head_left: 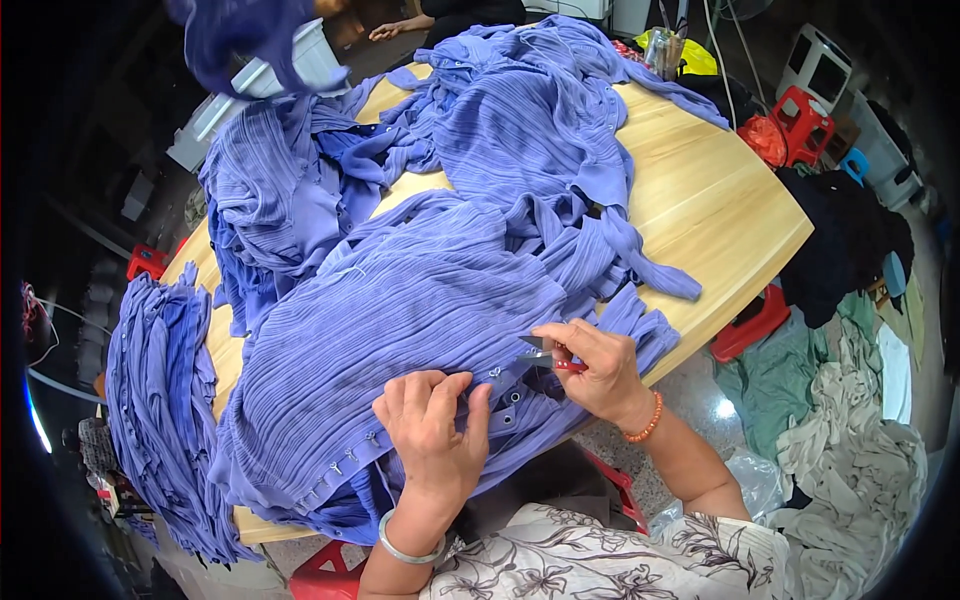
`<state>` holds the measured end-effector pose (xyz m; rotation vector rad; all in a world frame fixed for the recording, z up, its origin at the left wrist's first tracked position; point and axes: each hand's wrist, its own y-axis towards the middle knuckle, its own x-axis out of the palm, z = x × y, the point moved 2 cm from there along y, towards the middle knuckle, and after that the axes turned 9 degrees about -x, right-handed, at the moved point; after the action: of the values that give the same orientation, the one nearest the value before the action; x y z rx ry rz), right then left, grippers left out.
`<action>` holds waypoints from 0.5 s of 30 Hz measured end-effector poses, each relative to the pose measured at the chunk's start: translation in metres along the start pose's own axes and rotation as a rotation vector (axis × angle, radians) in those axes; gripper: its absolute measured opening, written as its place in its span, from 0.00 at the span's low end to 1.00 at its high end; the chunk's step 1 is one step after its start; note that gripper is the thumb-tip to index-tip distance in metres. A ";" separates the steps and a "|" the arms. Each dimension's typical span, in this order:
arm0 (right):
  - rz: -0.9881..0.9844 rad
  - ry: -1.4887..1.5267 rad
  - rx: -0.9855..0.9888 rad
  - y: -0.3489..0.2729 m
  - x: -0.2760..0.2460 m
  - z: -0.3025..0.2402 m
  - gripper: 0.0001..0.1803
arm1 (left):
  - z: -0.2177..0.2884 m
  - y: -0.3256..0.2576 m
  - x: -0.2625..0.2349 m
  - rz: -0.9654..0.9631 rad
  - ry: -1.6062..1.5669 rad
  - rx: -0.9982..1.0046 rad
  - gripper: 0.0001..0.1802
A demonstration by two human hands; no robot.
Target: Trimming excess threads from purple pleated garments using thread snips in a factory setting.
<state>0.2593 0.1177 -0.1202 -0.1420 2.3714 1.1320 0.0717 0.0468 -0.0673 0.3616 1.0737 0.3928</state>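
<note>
A periwinkle ribbed knit cardigan (400,290) lies spread in front of me on the pale wooden table. My left hand (432,420) is on its near edge, fingers bent and thumb close to the index finger, gripping the knit. In my right hand (598,368) are small thread scissors (570,366) with red handles. Their dark blades point left, just above the button band. Along that band sit small round fasteners (515,398) and white thread tails (495,373). Part of the scissors is hidden by my fingers.
More periwinkle garments (530,130) are heaped at the table's far side, and a stack (165,400) hangs over the left edge. Bare tabletop (720,200) shows at right. Red stools (800,125) and grey-green cloth piles (850,440) stand around. A co-worker's hand (388,32) shows at the back.
</note>
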 end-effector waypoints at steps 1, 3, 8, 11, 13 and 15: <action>-0.026 -0.008 0.015 -0.001 0.000 0.000 0.22 | 0.002 0.001 0.001 0.005 -0.002 -0.001 0.12; -0.051 -0.023 0.029 -0.002 0.001 0.001 0.22 | 0.005 0.001 0.002 -0.025 0.026 -0.005 0.12; -0.049 -0.018 0.027 -0.003 0.001 0.001 0.23 | 0.009 -0.004 0.008 -0.031 0.072 0.011 0.14; -0.053 -0.006 0.023 -0.002 0.000 0.001 0.23 | 0.010 -0.005 0.011 -0.005 0.086 0.014 0.14; -0.054 -0.010 0.011 -0.002 0.000 0.001 0.23 | 0.009 -0.006 0.011 0.035 0.103 0.003 0.14; -0.053 -0.019 0.012 -0.003 -0.001 0.001 0.23 | 0.010 -0.005 0.013 0.037 0.095 -0.010 0.13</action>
<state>0.2614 0.1165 -0.1218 -0.1884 2.3431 1.0891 0.0866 0.0474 -0.0751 0.3569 1.1588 0.4519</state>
